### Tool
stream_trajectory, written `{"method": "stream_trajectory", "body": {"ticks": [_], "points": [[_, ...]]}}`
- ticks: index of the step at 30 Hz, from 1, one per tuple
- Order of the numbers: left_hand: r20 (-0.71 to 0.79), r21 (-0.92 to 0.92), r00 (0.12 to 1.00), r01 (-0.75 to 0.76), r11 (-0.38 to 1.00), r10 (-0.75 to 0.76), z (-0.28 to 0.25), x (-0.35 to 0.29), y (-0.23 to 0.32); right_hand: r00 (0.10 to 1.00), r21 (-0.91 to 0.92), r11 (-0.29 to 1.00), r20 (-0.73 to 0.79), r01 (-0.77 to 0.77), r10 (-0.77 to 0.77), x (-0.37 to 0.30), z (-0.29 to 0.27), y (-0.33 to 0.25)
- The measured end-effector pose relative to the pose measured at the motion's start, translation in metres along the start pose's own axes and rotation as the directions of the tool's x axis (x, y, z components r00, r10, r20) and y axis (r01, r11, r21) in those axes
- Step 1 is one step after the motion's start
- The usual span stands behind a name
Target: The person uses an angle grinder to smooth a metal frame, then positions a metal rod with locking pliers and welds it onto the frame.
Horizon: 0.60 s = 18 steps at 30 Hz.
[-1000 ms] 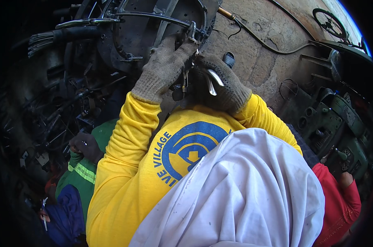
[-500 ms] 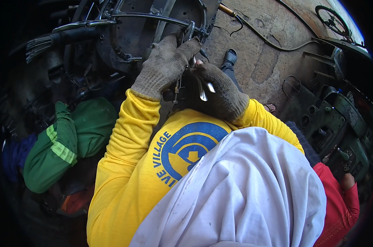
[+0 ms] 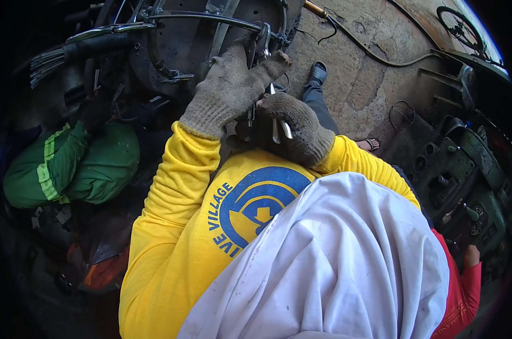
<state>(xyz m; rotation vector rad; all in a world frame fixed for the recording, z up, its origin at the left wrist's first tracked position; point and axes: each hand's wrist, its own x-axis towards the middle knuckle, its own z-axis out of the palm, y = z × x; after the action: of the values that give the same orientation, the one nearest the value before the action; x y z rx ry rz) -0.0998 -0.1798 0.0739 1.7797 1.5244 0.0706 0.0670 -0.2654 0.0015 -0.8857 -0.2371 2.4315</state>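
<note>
My left hand (image 3: 225, 87), in a grey-brown knit glove, is at the near edge of a dark metal frame (image 3: 182, 39). Its thumb stretches right, below a bent shiny metal piece (image 3: 265, 40); the other fingers curl out of sight, so what they hold is hidden. Close on its right, my gloved right hand (image 3: 301, 127) is closed around a shiny metal hand tool (image 3: 277, 131). Two bright handle-like ends of it stick out toward me, while its far end is partly covered by the glove. A thin metal rod (image 3: 251, 113) hangs between the hands.
A person in green (image 3: 103, 164) crouches at left; another in red (image 3: 465, 288) is at right beside green machinery (image 3: 470, 186). Someone's sandalled foot (image 3: 318, 73) stands just ahead on the concrete floor (image 3: 352, 62), where a hose (image 3: 374, 58) runs. A wheel (image 3: 459, 27) is far right.
My left thumb has stretched out to the right. My right hand has shifted slightly down and left with the tool. The person in green has moved left, and the one in red has leaned lower.
</note>
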Motion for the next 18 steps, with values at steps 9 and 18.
{"method": "stream_trajectory", "body": {"ticks": [9,18], "points": [[-0.051,0.187,0.994,0.104,0.977,-0.097,0.015,-0.004,-0.011,0.775,-0.505,0.589,0.361,0.63,-0.519,-0.013,-0.002,0.002],[-0.198,0.375,0.977,0.147,0.915,-0.076,-0.016,-0.023,0.025,0.618,-0.426,0.447,0.522,0.786,-0.588,0.001,-0.019,0.019]]}}
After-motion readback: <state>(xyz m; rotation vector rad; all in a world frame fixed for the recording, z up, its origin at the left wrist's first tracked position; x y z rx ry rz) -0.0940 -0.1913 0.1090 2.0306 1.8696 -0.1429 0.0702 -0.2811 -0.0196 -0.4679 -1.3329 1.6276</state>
